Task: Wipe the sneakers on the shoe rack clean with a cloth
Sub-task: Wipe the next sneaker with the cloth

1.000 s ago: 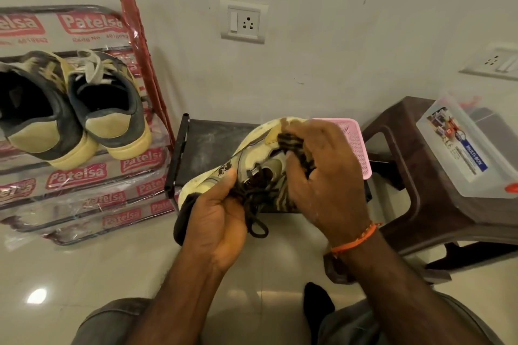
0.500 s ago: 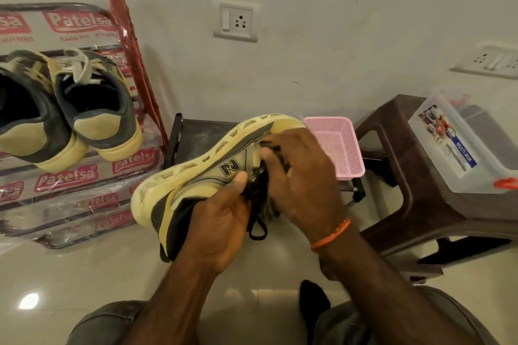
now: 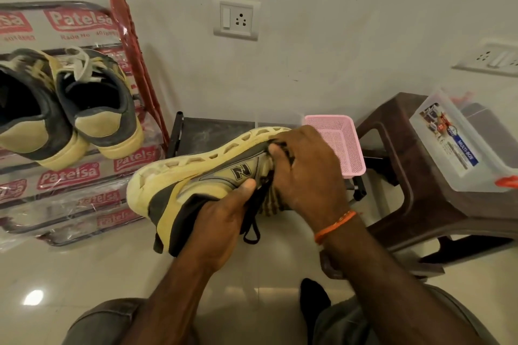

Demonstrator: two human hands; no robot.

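A cream and grey sneaker (image 3: 196,176) with an N logo lies on its side in the air, sole toward the wall, heel at the left. My left hand (image 3: 221,224) grips it at the collar, thumb on the side panel. My right hand (image 3: 305,173) presses a dark striped cloth (image 3: 270,199) against the lace area, and black laces hang below. Two more cream and dark sneakers (image 3: 98,109) stand heel-out on the shoe rack (image 3: 70,176) at the left.
The rack is wrapped in printed plastic with a red frame bar (image 3: 131,45). A low dark stand (image 3: 213,131) and a pink mesh basket (image 3: 339,145) sit by the wall. A brown plastic stool (image 3: 414,182) on the right carries a clear box (image 3: 454,145). Glossy tile floor lies below.
The sneaker turned from top-up onto its side, with the sole and N logo now showing and the heel swung left. My right hand stays on the lace area with the cloth.
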